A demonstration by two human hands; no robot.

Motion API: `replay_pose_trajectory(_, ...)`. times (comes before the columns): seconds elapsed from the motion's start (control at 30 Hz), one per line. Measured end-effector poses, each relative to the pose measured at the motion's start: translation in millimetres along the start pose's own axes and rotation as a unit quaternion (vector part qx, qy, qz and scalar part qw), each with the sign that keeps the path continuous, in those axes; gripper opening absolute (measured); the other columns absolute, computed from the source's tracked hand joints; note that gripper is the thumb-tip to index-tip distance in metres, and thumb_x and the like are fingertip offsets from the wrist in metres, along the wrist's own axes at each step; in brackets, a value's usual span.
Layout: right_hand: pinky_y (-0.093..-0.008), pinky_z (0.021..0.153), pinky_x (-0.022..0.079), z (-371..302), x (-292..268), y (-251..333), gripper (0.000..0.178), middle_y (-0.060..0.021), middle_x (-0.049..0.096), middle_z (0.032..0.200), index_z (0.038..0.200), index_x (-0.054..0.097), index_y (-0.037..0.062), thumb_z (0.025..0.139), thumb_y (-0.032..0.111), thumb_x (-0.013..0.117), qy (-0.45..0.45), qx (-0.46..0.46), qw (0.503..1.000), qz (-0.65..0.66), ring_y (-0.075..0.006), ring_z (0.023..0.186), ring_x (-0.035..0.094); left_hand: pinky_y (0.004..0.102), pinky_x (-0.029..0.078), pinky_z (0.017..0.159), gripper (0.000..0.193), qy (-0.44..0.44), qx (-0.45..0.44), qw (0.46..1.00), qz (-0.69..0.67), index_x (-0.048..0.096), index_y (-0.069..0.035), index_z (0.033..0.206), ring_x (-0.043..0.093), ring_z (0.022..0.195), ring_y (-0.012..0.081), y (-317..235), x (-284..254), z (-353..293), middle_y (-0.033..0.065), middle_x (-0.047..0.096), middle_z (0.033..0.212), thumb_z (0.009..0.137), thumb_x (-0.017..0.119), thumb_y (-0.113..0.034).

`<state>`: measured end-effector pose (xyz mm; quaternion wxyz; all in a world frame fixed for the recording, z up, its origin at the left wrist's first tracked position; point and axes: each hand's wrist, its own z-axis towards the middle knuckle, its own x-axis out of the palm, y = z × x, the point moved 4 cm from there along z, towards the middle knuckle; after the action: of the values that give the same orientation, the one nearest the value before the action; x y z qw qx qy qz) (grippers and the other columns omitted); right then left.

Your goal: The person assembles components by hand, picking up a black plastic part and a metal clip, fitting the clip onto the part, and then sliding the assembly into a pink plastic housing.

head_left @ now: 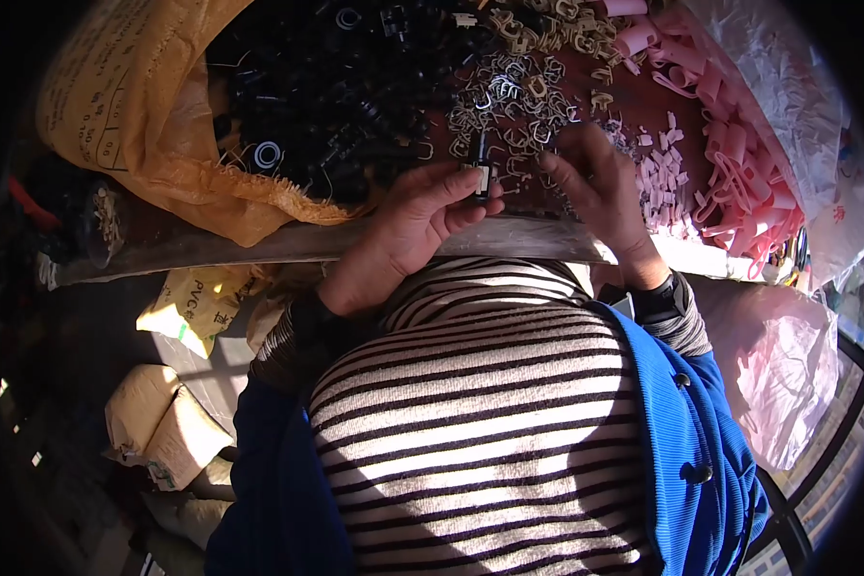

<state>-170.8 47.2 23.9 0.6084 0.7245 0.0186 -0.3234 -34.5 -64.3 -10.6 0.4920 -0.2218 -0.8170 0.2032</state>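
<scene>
My left hand [403,226] grips a small black plastic part [480,180] between thumb and fingers, just above the table's near edge. A thin dark stem stands up from that part, and a pale patch shows on its face. To the right, apart from it, my right hand [605,187] is held with thumb and fingertips drawn together over the table. Whatever those fingertips hold, if anything, is too small to make out. Beyond both hands lies a scatter of silvery metal clips [509,86]. Small cut pink pieces [664,173] lie beside the right hand.
A heap of black plastic parts [326,106] spills from an orange woven sack [163,144] at the left. Brass-coloured clips [557,34] lie at the back; curled pink strips [754,182] pile up at the right. The table's wooden edge [259,248] runs before me. Stuffed bags [168,422] rest below left.
</scene>
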Motion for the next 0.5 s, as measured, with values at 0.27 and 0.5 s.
replay_pose_trajectory(0.27, -0.0344, 0.049, 0.04, -20.9, -30.8, -35.7, 0.014, -0.0109, 0.05, 0.067, 0.083, 0.049, 0.005, 0.075, 0.014, 0.055, -0.128, -0.016, 0.929, -0.348, -0.0284, 0.058, 0.052, 0.02, 0.046, 0.065, 0.024, 0.001, 0.011, 1.0, -0.009, 0.056, -0.004, 0.091, 0.056, 0.075, 0.013, 4.6, 0.0, 2.1, 0.0059, 0.058, 0.083, 0.079, 0.056, -0.024)
replay_pose_trajectory(0.5, -0.036, 0.047, 0.041, -21.7, -40.5, -34.9, 0.013, -0.0113, 0.052, 0.068, 0.078, 0.049, 0.0081, 0.078, 0.021, 0.051, -0.147, -0.036, 0.926, -0.347, -0.0297, 0.056, 0.053, 0.0202, 0.046, 0.065, 0.021, -0.018, 0.019, 1.0, -0.017, 0.056, -0.004, 0.091, 0.056, 0.074, 0.0129, 3.4, -0.9, -0.2, 0.0052, 0.058, 0.083, 0.08, 0.055, -0.022)
